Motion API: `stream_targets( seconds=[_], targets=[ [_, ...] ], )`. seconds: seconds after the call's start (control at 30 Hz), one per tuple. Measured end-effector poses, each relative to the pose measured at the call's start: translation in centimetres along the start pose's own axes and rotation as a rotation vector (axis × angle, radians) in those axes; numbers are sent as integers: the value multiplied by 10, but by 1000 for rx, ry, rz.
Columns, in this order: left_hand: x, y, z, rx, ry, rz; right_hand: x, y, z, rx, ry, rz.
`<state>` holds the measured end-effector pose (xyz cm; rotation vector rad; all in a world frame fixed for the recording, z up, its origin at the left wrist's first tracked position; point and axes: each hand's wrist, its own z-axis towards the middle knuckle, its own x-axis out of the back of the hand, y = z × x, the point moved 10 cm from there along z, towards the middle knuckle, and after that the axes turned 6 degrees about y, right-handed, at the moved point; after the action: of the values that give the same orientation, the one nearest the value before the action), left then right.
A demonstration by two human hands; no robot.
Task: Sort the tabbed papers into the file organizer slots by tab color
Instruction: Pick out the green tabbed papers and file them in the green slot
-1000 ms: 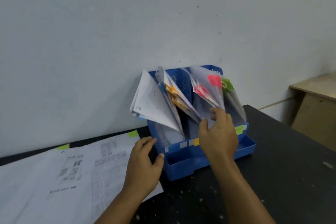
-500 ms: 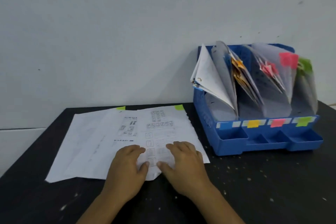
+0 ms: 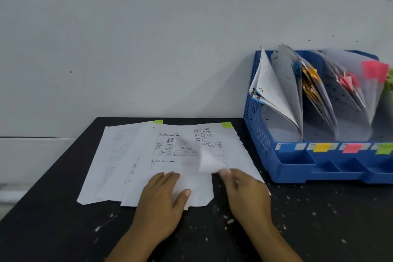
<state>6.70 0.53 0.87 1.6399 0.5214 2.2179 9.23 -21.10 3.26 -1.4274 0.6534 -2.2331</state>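
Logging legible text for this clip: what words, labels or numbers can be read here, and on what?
None can be read.
Top sheet: printed heading lines, boxed figures, too blurred to read.
Sheets beneath: faint marks only.
Green tabs: no writing shows.
File organizer front labels: blue, yellow, pink, green color strips, no legible text.
Filed papers: dark specks, nothing readable.

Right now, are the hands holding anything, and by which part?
The right hand pinches the top paper by its lifted near corner; the left hand rests flat on it.
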Motion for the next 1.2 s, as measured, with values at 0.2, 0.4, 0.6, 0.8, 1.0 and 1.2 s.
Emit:
stream_targets(
  seconds=[0.2, 0.4, 0.6, 0.8, 1.0, 1.2],
  targets=[
    [17, 5, -2, 73, 22, -282, 28, 14, 7, -184, 82, 433],
    [53, -23, 10, 245, 162, -361, 16, -23, -5, 95, 24, 301],
    [53, -52, 6, 435, 116, -530, -13, -71, -29, 452, -59, 150],
    [66, -54, 1, 340, 162, -150, -46, -79, -42, 464, -201, 11],
    [37, -50, -4, 225, -26, 230, -29, -64, -24, 208, -185, -159],
    [34, -43, -7, 131, 32, 243, -33, -12, -8, -186, -323, -473]
  ],
)
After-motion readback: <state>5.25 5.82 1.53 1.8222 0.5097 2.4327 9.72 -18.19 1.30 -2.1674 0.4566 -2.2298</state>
